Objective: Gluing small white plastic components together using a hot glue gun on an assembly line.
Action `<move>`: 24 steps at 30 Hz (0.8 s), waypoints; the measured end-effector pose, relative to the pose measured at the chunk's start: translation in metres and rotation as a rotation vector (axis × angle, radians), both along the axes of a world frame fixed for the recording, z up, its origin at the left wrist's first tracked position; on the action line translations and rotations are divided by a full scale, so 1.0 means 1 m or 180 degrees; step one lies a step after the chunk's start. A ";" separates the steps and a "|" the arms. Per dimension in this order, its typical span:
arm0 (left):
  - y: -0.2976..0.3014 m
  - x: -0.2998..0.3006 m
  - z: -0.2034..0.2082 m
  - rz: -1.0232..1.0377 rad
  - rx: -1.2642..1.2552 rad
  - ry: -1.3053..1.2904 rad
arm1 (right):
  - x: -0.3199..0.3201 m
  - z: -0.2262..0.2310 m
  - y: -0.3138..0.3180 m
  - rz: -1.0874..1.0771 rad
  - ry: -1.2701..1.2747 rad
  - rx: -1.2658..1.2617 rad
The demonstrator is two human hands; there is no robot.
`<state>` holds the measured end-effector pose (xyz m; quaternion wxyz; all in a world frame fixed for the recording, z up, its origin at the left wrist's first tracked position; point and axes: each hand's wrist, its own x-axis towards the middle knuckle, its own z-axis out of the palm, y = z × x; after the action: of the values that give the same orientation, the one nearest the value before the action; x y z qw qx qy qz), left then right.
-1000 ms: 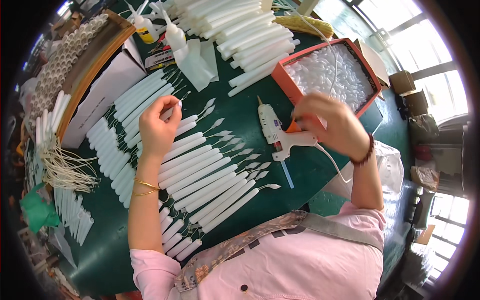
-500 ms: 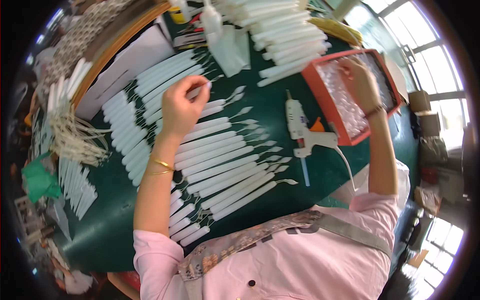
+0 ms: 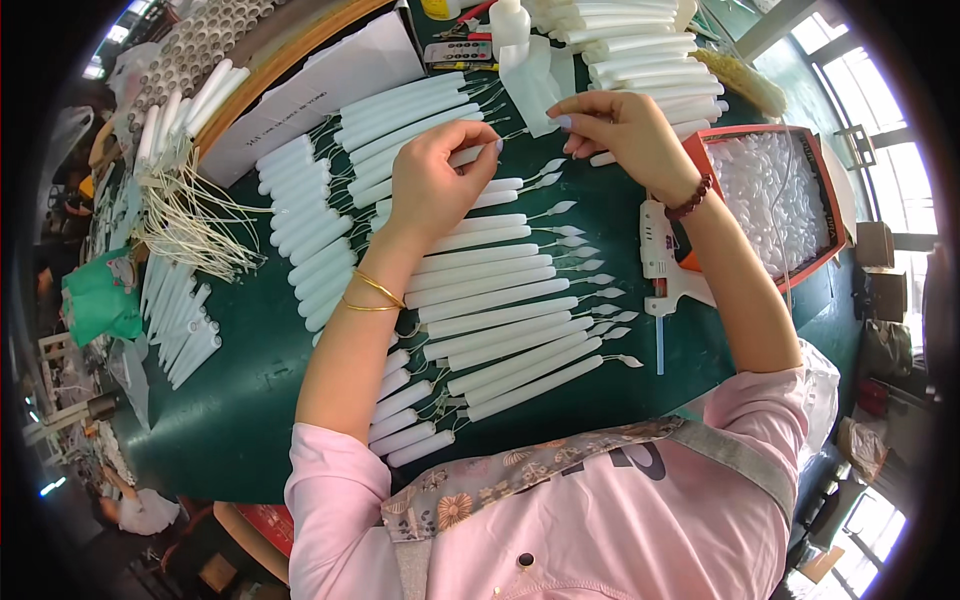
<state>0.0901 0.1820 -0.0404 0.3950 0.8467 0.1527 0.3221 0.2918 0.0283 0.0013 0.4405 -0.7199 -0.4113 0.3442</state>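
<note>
My left hand [image 3: 428, 185] is closed on the end of a white candle stick, and a thin wire tip pokes out past the thumb. Facing it, my right hand [image 3: 640, 140] pinches with thumb and forefinger; whatever is in that pinch is too small to make out. Below the hands lies a row of white candle sticks [image 3: 500, 290], several with clear flame-shaped tips [image 3: 605, 293] on their right ends. By my right forearm stands an orange-red box [image 3: 838, 205] of small clear plastic pieces [image 3: 765, 190].
A white glue gun [image 3: 657, 240] lies beside my right forearm. More white sticks [image 3: 650, 60] are piled at the back, near a white bottle [image 3: 510, 28]. Further left are white wires [image 3: 195, 215], a green bag [image 3: 103, 300] and a white board [image 3: 310, 95].
My right hand has come out of the box and moved left, near my left hand, its fingers now pinched. My left hand still holds its stick. The whole view has shifted somewhat.
</note>
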 end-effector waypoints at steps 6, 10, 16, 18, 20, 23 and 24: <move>-0.001 -0.003 0.003 -0.0001 -0.0010 -0.0010 | -0.004 -0.008 0.010 0.0075 0.0151 0.0125; -0.001 -0.003 0.003 0.0039 -0.0075 0.0080 | -0.007 -0.008 0.011 0.0137 0.0237 0.0112; 0.001 -0.003 0.001 0.0046 -0.0037 0.0092 | -0.011 -0.011 0.015 0.0194 0.0227 0.0171; 0.001 -0.003 -0.001 0.0044 0.0022 0.0027 | -0.011 -0.013 0.017 0.0275 0.0364 0.0269; -0.001 -0.002 0.001 0.0034 -0.0017 0.0036 | -0.018 -0.011 0.018 0.0275 0.0347 0.0343; -0.003 0.001 0.000 -0.0004 -0.0048 0.0060 | -0.021 -0.011 0.021 0.0324 0.0308 0.0261; -0.004 0.003 0.000 -0.0020 -0.0037 0.0082 | -0.019 -0.012 0.019 0.0383 0.0294 0.0107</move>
<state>0.0928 0.1779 -0.0406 0.3990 0.8489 0.1569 0.3091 0.2726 0.0474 -0.0105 0.4496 -0.6697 -0.4388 0.3958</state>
